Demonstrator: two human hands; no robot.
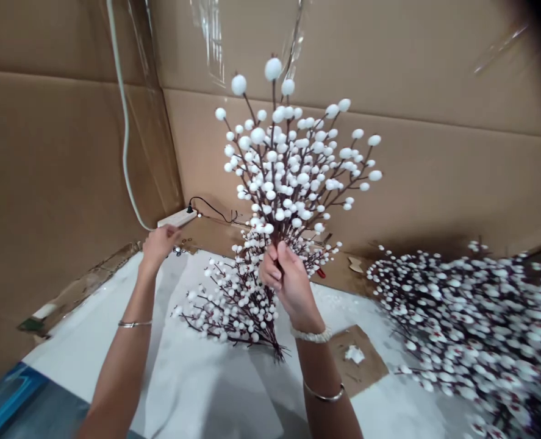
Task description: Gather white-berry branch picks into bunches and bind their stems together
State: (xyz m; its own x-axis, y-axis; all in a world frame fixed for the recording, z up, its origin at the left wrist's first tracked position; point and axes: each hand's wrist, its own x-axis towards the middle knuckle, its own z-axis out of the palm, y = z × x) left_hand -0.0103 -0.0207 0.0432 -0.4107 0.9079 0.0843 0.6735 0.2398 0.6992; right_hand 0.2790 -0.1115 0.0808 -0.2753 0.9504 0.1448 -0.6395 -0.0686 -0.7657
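My right hand [288,277] is closed around the brown stems of a bunch of artificial white berry branches [293,158], held upright above the table. Behind and below it, another spread of white berry branches [247,305] lies on the white sheet, its stem ends towards me. My left hand [160,244] is at the far left edge of the sheet, beside small dark rings [185,242] and the white power strip [177,217]. Its fingers are bent and pressed together; whatever is in them is hidden.
A large heap of white berry branches [471,323] fills the right side. A brown cardboard piece [359,360] with a white scrap [354,354] lies on the white sheet [183,378]. Cardboard walls [435,171] enclose the back and left. A white cable [124,122] hangs at left.
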